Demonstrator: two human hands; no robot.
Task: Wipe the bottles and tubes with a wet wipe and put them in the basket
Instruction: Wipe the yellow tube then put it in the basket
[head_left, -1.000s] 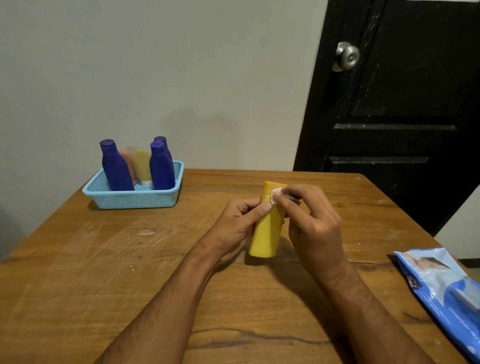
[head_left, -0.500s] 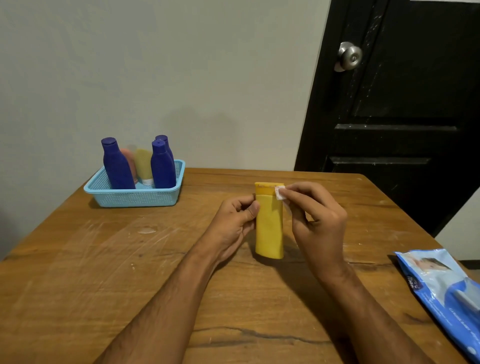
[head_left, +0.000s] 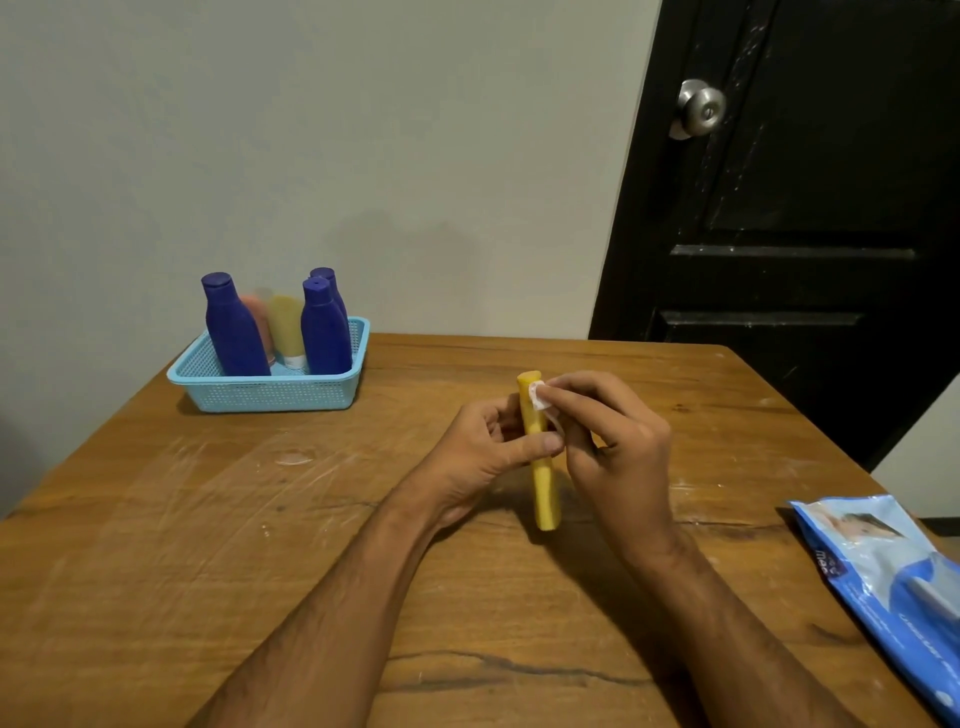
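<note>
While left hand (head_left: 485, 452) gripped yellow tube (head_left: 540, 467) upright at table (head_left: 156, 519) centre, thumb curled across its front, right hand (head_left: 613, 447) pinched wet wipe (head_left: 537, 396) against tube top. Blue basket (head_left: 270, 389) sat at 10 o'clock, well apart, holding three purple bottles (head_left: 234, 332). Wipes pack (head_left: 893, 587) lay at 4 o'clock.

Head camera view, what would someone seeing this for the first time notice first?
Probably the yellow tube standing on end at the middle of the wooden table, gripped by the left hand while the right hand presses a small white wipe near its top. Next, the blue basket at the far left corner, holding purple bottles and pale tubes. A blue wipes pack lies at the right edge.
</note>
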